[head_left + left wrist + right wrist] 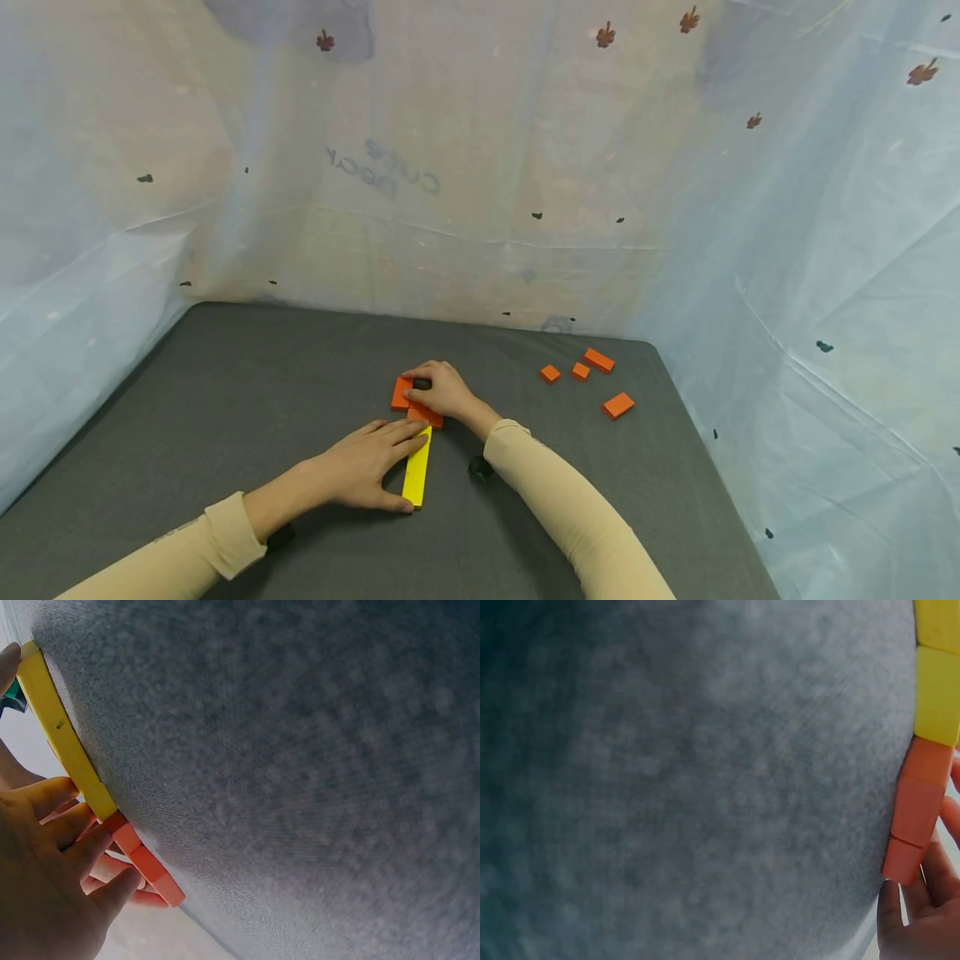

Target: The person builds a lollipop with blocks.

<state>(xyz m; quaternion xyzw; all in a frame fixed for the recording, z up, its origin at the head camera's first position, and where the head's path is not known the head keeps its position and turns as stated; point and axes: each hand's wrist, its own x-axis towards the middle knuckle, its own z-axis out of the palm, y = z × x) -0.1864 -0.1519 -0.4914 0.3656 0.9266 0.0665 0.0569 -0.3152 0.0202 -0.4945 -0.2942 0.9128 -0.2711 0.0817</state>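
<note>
A yellow bar (417,471) lies on the grey table, its long side pointing away from me. Orange blocks (402,393) continue from its far end, set close together in the right wrist view. My left hand (366,461) spreads beside the bar, thumb at the near end. Its fairly straight fingers (94,834) touch the far part of the bar and the nearest orange block (127,838). Around the orange blocks at the far end, my right hand (442,390) curls its thumb and fingers, pinching an orange block (904,861). The palm side of this grip is partly hidden.
Off to the right lie several loose orange blocks: two small ones (550,373) and two longer ones (618,406). Grey cloth covers the table (300,375). Translucent plastic sheeting (465,167) hangs behind it and along both sides.
</note>
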